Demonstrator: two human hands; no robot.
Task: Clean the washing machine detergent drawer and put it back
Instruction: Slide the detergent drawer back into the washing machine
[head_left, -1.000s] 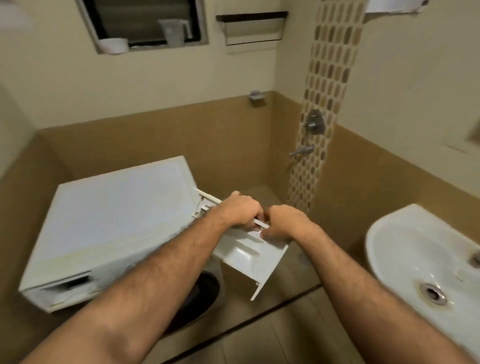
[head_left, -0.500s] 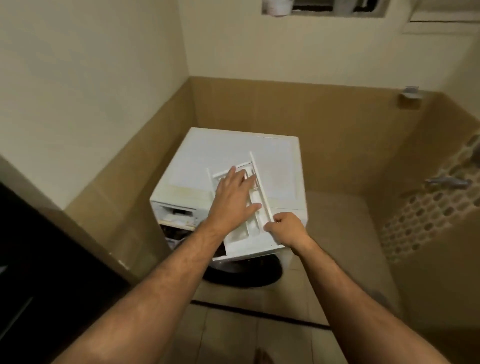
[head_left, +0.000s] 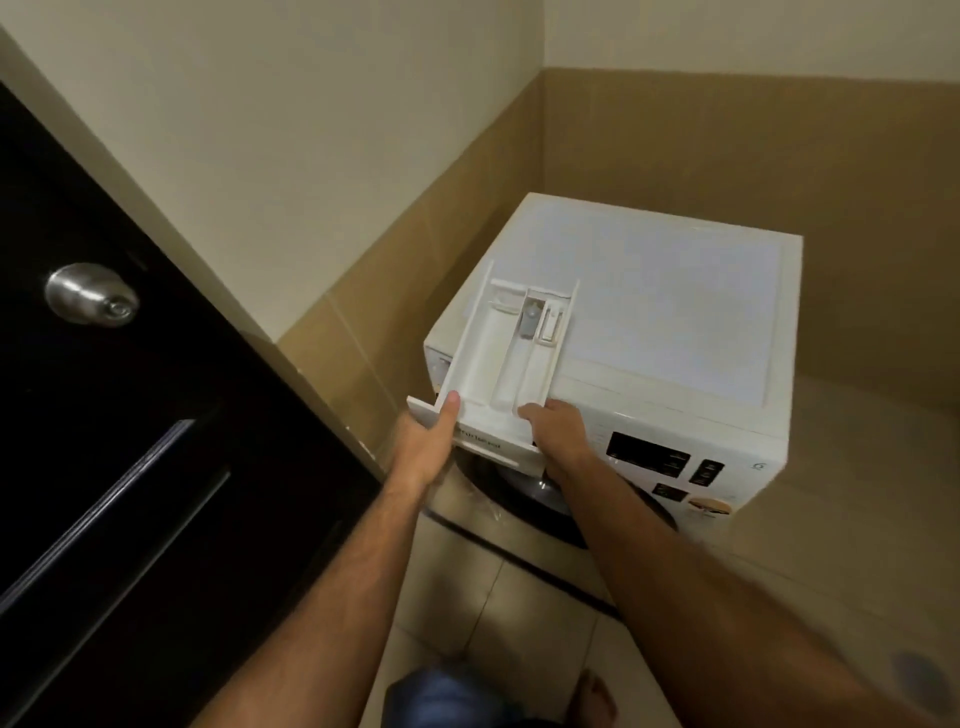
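Since half a second ago, both of my hands have shifted to the front panel of the detergent drawer (head_left: 506, 364), where before my left palm lay flat over its compartments, and the view has swung left so a dark door (head_left: 130, 415) now fills that side. That door carries a round metal knob (head_left: 91, 293). To its right, the white washing machine (head_left: 675, 312) stands in the corner of the tan-tiled walls, its display and buttons on the front panel to the right of my hands, its round porthole partly hidden under my forearms. I hold the drawer tilted, front end low and toward me, its back end up over the machine's front left corner; its compartments face up, with a grey insert near the rear. My left hand (head_left: 423, 449) grips the front panel's left end, thumb pressed up along the drawer's side wall. My right hand (head_left: 558, 434) holds the panel's right end, fingers curled over its top edge.
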